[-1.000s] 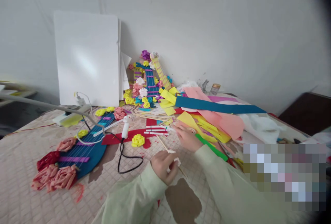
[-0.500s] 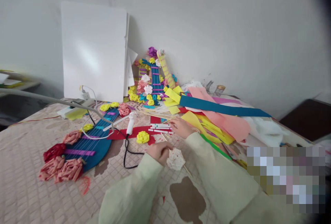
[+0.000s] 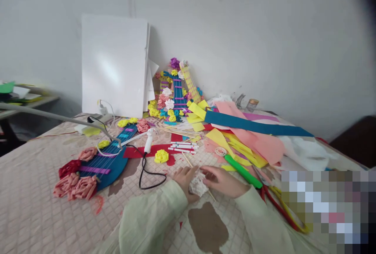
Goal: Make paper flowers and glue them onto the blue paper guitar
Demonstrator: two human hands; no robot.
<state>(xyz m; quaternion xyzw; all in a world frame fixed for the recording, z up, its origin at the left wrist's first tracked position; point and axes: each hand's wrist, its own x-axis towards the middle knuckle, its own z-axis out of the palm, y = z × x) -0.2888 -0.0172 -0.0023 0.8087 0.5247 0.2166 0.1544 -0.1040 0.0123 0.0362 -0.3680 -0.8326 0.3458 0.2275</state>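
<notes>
Between my two hands a white crepe-paper flower [image 3: 198, 184] sits just above the tabletop. My left hand [image 3: 185, 181] grips its left side, thumb and fingers bent round the edge. From the right, my right hand [image 3: 222, 181] pinches the flower's upper right edge with curled fingers. A thin wooden stick [image 3: 187, 159] runs slantwise under the hands and comes out below the flower. Just beyond them lie several white pens [image 3: 182, 147] and a yellow paper flower [image 3: 161, 156]. A white hot glue gun [image 3: 149, 142] with a black cord rests to the left.
At left lies a blue guitar-shaped craft [image 3: 114, 170] with paper flowers. Red-handled scissors [image 3: 279, 207] and a green roll [image 3: 243, 171] are on the right, before crepe-paper strips [image 3: 258, 123]. White boards [image 3: 116, 66] and decorated crafts [image 3: 178, 89] lean on the wall.
My right hand has come back from beside the pens to the white flower and taken hold of it. My left hand still holds the flower. The view has shifted slightly.
</notes>
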